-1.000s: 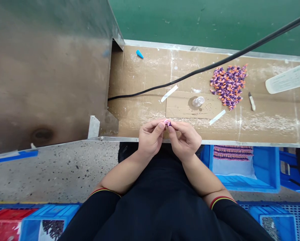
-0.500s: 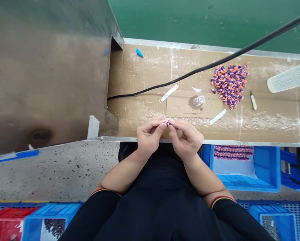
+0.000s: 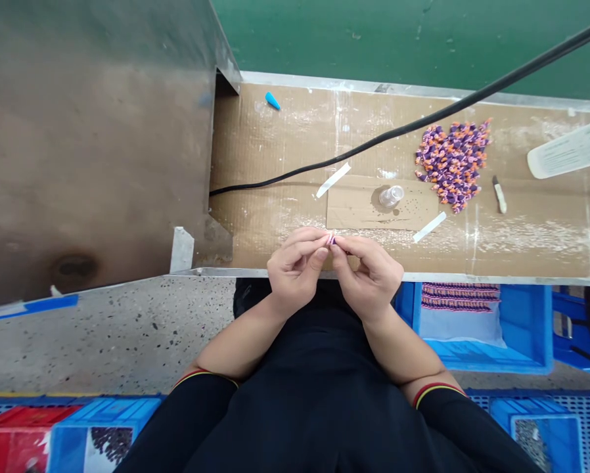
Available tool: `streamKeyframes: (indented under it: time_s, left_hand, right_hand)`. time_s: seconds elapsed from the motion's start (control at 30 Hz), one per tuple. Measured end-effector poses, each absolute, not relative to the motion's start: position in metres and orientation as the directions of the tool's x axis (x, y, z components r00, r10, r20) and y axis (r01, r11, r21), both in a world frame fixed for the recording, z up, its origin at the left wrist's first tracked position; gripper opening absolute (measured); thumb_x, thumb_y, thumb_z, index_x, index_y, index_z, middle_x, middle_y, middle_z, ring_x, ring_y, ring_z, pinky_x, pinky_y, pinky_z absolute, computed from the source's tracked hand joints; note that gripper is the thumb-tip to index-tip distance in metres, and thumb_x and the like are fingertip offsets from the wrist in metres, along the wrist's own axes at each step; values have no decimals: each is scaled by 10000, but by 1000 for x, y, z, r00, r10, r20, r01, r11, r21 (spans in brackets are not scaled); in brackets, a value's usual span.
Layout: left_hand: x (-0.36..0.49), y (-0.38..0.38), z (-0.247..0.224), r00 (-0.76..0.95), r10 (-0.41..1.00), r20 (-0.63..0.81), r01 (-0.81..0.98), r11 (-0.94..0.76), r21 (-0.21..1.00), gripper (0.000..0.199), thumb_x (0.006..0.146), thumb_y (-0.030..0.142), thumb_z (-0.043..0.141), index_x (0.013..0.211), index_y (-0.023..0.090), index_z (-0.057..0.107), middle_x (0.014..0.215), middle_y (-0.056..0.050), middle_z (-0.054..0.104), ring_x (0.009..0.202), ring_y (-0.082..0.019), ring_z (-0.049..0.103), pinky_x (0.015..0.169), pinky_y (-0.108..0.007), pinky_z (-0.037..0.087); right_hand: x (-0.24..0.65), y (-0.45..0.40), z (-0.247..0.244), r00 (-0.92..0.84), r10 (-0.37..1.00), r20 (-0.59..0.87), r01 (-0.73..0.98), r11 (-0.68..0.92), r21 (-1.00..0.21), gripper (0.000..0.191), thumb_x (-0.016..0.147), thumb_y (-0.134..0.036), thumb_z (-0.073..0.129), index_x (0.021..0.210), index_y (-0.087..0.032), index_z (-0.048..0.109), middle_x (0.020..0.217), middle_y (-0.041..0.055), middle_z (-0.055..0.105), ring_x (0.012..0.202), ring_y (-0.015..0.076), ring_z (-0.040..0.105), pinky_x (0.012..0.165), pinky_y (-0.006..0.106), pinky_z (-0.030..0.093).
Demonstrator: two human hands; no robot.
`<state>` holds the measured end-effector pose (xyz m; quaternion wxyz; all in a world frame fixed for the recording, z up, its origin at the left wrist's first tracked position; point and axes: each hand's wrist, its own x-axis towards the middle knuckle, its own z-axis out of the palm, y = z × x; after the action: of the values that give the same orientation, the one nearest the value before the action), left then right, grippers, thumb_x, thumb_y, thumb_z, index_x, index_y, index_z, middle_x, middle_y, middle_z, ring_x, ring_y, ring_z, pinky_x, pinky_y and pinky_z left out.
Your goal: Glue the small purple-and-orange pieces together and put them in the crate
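Between the fingertips of both hands is a small pink and purple piece (image 3: pixel 331 240), too small to make out in full. My left hand (image 3: pixel 297 266) pinches it from the left, thumb against forefinger. From the other side my right hand (image 3: pixel 371 272) pinches it too. Both hands are over the front edge of the cardboard-covered bench (image 3: pixel 270 223). Beyond them, a small clear cup (image 3: pixel 391 196) stands on a wet-spotted cardboard piece (image 3: pixel 351 210). A heap of small purple, pink and orange pieces (image 3: pixel 453 161) lies to the right of it.
A black cable (image 3: pixel 388 136) crosses above the bench. A metal housing (image 3: pixel 98 164) stands on the left. White strips (image 3: pixel 430 226), a small knife (image 3: pixel 499 195), a blue cone-shaped cap (image 3: pixel 272 100) and a white bottle (image 3: pixel 566 150) lie about. A blue crate (image 3: pixel 524 328) with rows of pieces sits below right.
The left thumb has shifted slightly away from the small piece, and more of its pink part shows. Both hands stay in nearly the same place. The view has moved very slightly.
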<state>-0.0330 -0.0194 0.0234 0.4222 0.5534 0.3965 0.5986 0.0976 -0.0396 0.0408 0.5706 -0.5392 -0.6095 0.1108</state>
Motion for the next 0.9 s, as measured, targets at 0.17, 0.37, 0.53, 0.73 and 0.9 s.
streamKeyframes:
  time_s: [0.17,0.37,0.53,0.73,0.9]
  left_hand:
    - [-34,-27,18,36,899,436,-32,-435,900,325,1072,322,631,1357,325,788,1330,-89,794,1232,-258,769,1098,-453,626]
    - [-32,-27,15,43,857,513,0,-513,858,396,1054,219,599,1392,342,764,1316,-76,801,1195,-253,783,1056,-450,639]
    - [-31,-28,16,25,880,474,-18,-473,881,365,1058,253,608,1365,347,781,1290,-73,810,1171,-257,787,1051,-460,639]
    - [-31,-29,6,50,876,480,-90,-475,875,402,1082,213,578,1424,334,749,1366,-77,780,1238,-236,756,1057,-402,624]
    - [-30,-19,-7,1,953,304,-234,-295,926,311,1089,263,607,1317,314,813,1331,-95,782,1131,-204,756,826,-292,631]
  right_hand:
    - [103,-39,42,240,808,539,476,386,-790,159,979,-133,755,1060,-265,793,950,18,860,834,189,839,769,342,734]
    - [105,-41,44,237,813,531,459,388,-799,155,974,-144,765,1058,-269,801,956,18,860,829,190,835,761,340,727]
    - [105,-41,42,238,820,520,443,385,-810,174,972,-129,760,1061,-273,801,961,16,859,845,187,833,779,337,723]
    - [110,-43,40,201,806,557,500,404,-766,180,988,-146,758,1109,-275,790,989,17,858,848,187,829,778,342,724]
    - [129,-49,31,143,766,627,637,413,-650,275,989,-118,745,1189,-305,771,988,5,854,854,191,823,774,338,715]
